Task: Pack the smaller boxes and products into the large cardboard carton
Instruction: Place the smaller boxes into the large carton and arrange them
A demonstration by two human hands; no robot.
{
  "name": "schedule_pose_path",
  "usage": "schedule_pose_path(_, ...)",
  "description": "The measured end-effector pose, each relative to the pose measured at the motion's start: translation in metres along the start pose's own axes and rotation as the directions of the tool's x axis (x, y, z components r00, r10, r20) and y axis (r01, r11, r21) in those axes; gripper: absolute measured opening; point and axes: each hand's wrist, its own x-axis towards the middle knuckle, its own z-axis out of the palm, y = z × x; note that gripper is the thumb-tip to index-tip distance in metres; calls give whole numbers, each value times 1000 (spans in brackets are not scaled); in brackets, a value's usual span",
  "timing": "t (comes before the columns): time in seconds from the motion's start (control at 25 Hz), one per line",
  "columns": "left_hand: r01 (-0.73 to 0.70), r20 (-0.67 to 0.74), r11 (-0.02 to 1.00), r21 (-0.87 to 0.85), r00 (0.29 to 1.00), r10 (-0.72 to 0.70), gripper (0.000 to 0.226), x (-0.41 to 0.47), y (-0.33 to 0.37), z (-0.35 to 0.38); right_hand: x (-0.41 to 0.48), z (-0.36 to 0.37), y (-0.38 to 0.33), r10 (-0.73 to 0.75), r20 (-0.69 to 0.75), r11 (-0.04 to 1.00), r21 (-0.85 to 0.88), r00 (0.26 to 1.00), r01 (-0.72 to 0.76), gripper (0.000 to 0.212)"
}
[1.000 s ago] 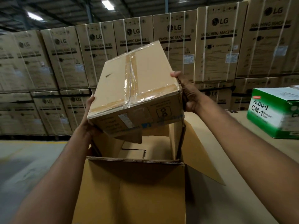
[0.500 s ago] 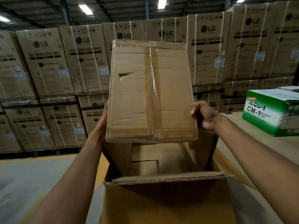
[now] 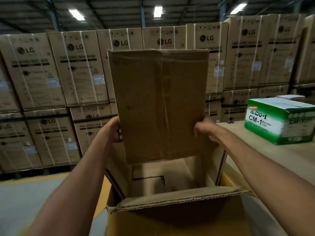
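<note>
Taped box (image 3: pixel 160 106) gripped between left hand (image 3: pixel 113 130) and right hand (image 3: pixel 203 132)

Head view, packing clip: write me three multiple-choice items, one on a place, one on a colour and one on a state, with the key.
1. Where is the taped brown box?
A. on the floor
B. held over the large carton
C. on a shelf

2. What colour is the CM-1 box on the table?
A. green and white
B. red
C. blue

3. What state is the large carton in?
A. taped shut
B. crushed flat
C. open at the top

Key:
1 B: the left hand and right hand grip its sides above the carton's opening.
2 A: its sides are green with white panels.
3 C: its flaps stand apart and the inside bottom shows.
</note>
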Motion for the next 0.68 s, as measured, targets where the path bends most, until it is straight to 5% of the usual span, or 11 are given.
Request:
schedule_pose_path(0.12,-37,-3,994,-105,999,37,33,-8,0,16,-3,-1,-6,-76,-15,997,24,997,77,44)
schedule_pose_path(0.2,-134,80,957,-259,984,159,39,-15,4,24,-4,-4,-3,-128,26,961,248,991,118,14)
schedule_pose_path(0.36,-353,33,871,-341,922,386,28,-9,-4,23,-2,-32,15,-233,260,626,777,937,-60,32)
schedule_pose_path(0.48,-441,55,869,-224,885,463,20,-8,-8,21,2,-45,10,-194,371,699,702,908,-138,77)
schedule_pose_path(0.6,-362,201,927,-99,905,375,15,-10,-1,16,-2,-45,0,-205,308,737,673,929,-61,56)
schedule_pose_path(0.68,-233,180,972,14,957,227,18,-17,5,9,-1,-41,3,-202,263,711,702,943,-43,59)
